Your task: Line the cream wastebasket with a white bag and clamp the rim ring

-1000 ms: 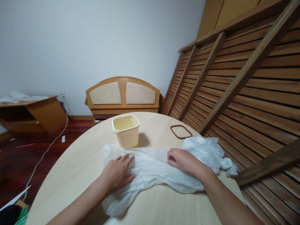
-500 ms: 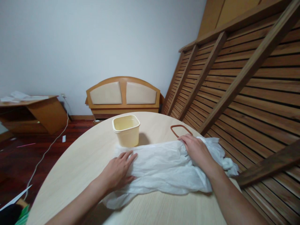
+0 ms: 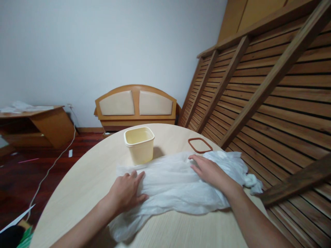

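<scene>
A crumpled, thin white plastic bag [image 3: 170, 186] lies stretched sideways across the round table [image 3: 85, 179]. On its left end rests my left hand [image 3: 126, 191], thumb and fingers apart. My right hand [image 3: 208, 170] is over the bag's right part, its thumb and fingers separated, fingertips at the upper edge. Just behind the bag stands a pale yellow square tub [image 3: 141, 148], upright and without a lid. A brown rounded-square ring [image 3: 200, 151] lies flat beyond my right hand. The bag's bunched, knotted end [image 3: 252, 181] reaches the table's right edge.
A wooden slatted frame [image 3: 284, 103] leans close along the table's right side. Behind the table is a headboard [image 3: 136, 103] against the wall. To the left are a low desk [image 3: 49, 124] and a white cable [image 3: 49, 168] on the floor.
My right hand has moved left along the bag, uncovering more of the brown ring. My left hand has shifted slightly left, and the bag's left end has spread out that way.
</scene>
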`<state>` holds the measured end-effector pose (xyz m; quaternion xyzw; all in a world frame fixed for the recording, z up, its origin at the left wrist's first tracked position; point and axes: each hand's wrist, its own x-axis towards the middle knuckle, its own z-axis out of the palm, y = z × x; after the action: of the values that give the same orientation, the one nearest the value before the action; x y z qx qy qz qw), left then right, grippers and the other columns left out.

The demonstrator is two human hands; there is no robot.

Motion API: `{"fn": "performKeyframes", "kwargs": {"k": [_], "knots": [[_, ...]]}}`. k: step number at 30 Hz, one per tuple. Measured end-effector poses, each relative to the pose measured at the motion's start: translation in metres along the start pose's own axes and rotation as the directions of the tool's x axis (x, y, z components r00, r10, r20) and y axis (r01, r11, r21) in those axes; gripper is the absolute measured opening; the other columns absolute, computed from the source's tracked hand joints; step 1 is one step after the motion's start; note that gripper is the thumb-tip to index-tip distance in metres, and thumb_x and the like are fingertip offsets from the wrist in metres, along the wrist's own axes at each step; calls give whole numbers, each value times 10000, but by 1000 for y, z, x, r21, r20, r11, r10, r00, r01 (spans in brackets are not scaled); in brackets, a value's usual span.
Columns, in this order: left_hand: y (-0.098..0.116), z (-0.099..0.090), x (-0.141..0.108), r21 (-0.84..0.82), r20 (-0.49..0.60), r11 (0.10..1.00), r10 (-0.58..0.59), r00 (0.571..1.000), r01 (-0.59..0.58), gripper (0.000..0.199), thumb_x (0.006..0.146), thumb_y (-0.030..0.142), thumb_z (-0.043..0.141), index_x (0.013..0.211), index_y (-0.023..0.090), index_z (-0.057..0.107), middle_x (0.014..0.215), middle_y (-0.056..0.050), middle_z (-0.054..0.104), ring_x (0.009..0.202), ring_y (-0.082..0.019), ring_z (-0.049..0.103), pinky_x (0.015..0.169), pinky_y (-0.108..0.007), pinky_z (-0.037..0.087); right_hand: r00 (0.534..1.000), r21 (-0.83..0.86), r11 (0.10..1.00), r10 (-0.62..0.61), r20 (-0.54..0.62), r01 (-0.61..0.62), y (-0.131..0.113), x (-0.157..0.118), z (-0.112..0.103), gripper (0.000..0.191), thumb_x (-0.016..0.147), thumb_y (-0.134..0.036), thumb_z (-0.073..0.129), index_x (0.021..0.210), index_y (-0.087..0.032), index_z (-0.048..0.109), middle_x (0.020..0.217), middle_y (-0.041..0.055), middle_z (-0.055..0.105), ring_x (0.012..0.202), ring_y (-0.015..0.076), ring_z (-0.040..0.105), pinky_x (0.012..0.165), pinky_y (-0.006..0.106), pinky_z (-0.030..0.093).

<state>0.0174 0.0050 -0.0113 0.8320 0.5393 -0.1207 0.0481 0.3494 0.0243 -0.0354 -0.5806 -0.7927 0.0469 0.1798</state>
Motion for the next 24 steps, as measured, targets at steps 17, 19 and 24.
{"fn": "performKeyframes", "kwargs": {"k": [17, 19, 24], "knots": [[-4, 10, 2, -111, -75, 968, 219, 973, -227, 947, 790, 397, 659, 1581, 167, 192, 1597, -185, 371, 1437, -331, 414, 1160, -476, 391, 987, 187, 970, 161, -21, -155, 2, 13, 26, 367, 904, -232, 519, 1265, -171, 546, 882, 49, 721, 856, 224, 691, 776, 325, 494], [-5, 12, 3, -111, -91, 967, 218, 972, -227, 954, 785, 418, 669, 1578, 167, 201, 1600, -193, 362, 1449, -341, 396, 1173, -496, 369, 972, 301, 941, 198, -125, -153, 11, 18, 31, 269, 880, -219, 505, 1140, -194, 569, 789, 10, 685, 726, 197, 674, 687, 299, 496], [-8, 14, 6, -98, -100, 971, 208, 973, -218, 974, 767, 455, 697, 1573, 182, 222, 1642, -191, 272, 1515, -349, 268, 1212, -526, 292, 843, 440, 886, 342, -415, -143, 39, 23, 20, 221, 901, -283, 468, 1096, -202, 532, 876, 59, 670, 764, 202, 669, 658, 307, 521]]}}
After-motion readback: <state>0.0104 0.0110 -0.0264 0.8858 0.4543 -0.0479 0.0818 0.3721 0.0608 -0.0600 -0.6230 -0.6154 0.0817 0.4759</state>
